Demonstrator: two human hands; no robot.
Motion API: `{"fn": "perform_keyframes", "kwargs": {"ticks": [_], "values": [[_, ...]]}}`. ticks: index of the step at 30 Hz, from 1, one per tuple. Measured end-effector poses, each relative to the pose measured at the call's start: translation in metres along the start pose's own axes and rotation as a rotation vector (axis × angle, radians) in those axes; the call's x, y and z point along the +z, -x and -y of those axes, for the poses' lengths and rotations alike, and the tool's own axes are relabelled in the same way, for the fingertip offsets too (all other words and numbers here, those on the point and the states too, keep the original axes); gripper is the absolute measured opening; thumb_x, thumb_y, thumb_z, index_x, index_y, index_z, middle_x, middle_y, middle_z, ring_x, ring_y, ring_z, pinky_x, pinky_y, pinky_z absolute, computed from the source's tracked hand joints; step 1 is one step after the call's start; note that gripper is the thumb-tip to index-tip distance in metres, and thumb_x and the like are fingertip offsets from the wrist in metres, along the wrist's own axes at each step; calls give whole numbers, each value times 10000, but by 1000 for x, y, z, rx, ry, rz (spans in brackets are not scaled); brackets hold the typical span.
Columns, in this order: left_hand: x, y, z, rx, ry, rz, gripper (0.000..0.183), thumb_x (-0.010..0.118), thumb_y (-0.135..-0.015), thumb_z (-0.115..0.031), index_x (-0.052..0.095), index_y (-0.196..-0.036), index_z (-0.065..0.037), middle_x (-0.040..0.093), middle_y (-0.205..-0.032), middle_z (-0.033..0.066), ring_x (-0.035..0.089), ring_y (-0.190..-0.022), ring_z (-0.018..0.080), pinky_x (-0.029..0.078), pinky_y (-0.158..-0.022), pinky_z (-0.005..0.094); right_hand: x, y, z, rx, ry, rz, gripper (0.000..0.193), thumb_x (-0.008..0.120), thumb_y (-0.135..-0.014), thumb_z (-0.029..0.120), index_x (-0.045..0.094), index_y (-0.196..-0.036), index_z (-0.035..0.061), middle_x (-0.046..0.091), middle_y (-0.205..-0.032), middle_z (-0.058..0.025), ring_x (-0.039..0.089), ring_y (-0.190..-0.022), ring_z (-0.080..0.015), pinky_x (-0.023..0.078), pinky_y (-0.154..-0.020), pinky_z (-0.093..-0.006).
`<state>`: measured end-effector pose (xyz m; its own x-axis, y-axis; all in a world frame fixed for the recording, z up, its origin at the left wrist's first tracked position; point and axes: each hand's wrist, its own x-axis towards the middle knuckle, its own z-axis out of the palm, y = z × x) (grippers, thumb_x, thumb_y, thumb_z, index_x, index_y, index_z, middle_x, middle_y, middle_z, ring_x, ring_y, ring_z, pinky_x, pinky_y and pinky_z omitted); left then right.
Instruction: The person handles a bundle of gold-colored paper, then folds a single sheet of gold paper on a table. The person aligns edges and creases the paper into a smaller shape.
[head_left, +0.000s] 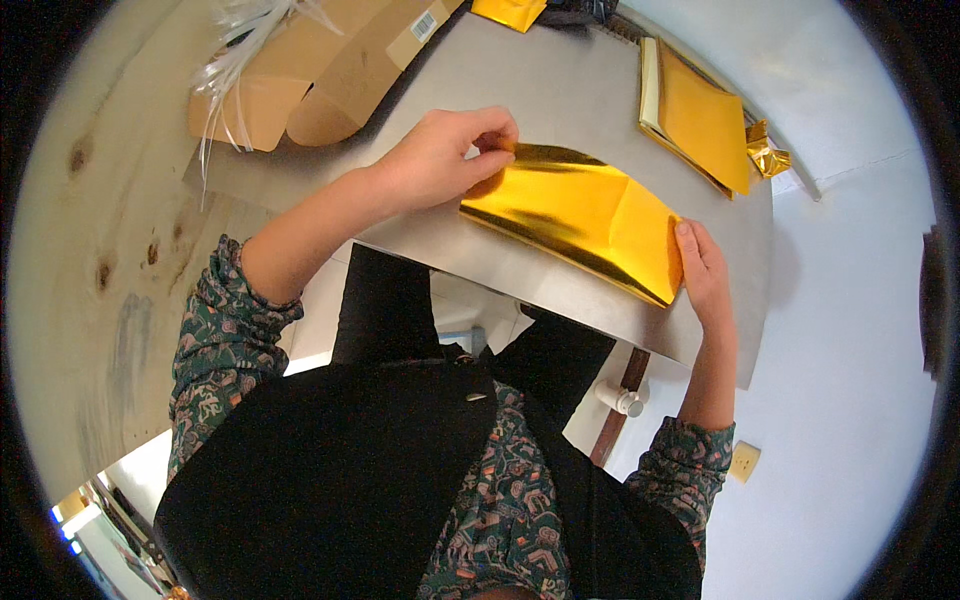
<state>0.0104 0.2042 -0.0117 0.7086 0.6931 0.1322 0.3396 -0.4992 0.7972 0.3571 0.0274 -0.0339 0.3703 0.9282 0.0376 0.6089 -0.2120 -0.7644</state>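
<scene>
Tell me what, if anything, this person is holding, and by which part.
A shiny gold sheet: the left hand pinches its upper left corner, and the right hand holds its right edge.

1. Across the upper middle, a smooth grey tabletop (pixel 570 80) with a soft sheen.
2. Along the left, a broad pale wooden surface (pixel 70 330) with dark knots and a smoky grey smudge.
3. At right, a bluish-white wall (pixel 850 380), with a soft shadow beside the table and a cream socket plate (pixel 744 461) lower down.
4. At the far right edge, a dark object (pixel 931 300), too cut off to identify.
5. Below the table's near edge, a reddish-brown bar (pixel 607 440).
6. At lower left, a bright white patch of light (pixel 146 470).
</scene>
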Motion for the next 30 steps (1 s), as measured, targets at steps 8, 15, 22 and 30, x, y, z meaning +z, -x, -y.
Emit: {"fn": "perform_keyframes", "kwargs": {"ticks": [8,15,22,30], "values": [[-6,32,-6,803,-285,-367,334,733,-738,25,698,-1053,-80,746,-1125,74,730,-1031,256,615,-835,361,-6,27,24,-247,-354,-115,325,634,-1023,291,685,-1194,19,724,-1098,-111,631,-1123,-175,482,-1004,-337],[15,85,29,617,-292,0,334,772,-733,-64,720,-1063,-84,729,-1196,75,668,-1197,303,581,-973,419,4,63,18,-443,251,162,397,522,-828,-78,734,-1128,70,721,-1261,-77,602,-1276,-305,445,-1117,-415],[-3,55,52,489,-364,-22,465,796,-841,-289,683,-1239,-77,621,-1406,154,511,-1374,367,439,-1119,500,9,28,15,-356,242,40,334,615,-926,46,701,-1246,86,699,-1285,-134,590,-1276,-326,443,-1112,-434],[-3,-61,49,18,-608,158,644,818,-838,-338,593,-1358,-33,652,-1290,215,613,-1223,365,508,-1035,434,25,-81,14,-366,570,132,594,819,-828,296,644,-1355,86,640,-1353,-164,628,-1208,-310,493,-1040,-422]]}}
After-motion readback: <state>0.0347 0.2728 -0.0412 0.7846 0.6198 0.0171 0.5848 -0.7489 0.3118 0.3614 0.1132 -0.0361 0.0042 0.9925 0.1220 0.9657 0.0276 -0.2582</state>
